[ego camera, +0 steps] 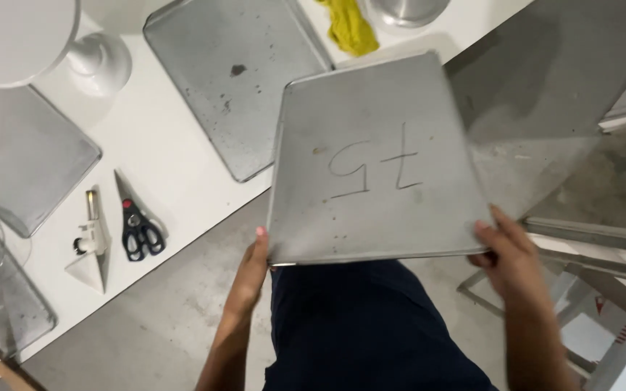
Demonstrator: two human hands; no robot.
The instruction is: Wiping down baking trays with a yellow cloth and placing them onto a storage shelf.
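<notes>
I hold a square metal baking tray (378, 159) out in front of my body, its underside facing up with hand-drawn marks on it. My left hand (253, 269) grips the tray's near left corner, thumb on top. At the near right corner, my right hand (510, 250) grips the edge. The tray hangs partly over the edge of the white table (161, 156) and partly over the concrete floor (545, 80).
Another metal tray (233, 72) lies on the table beyond, and a third tray (19, 156) sits at the left. Black-handled scissors (136, 221) and a small white tool (93, 235) lie near the table edge. A yellow cloth (349, 27) is at the back. White framework (603, 289) stands at right.
</notes>
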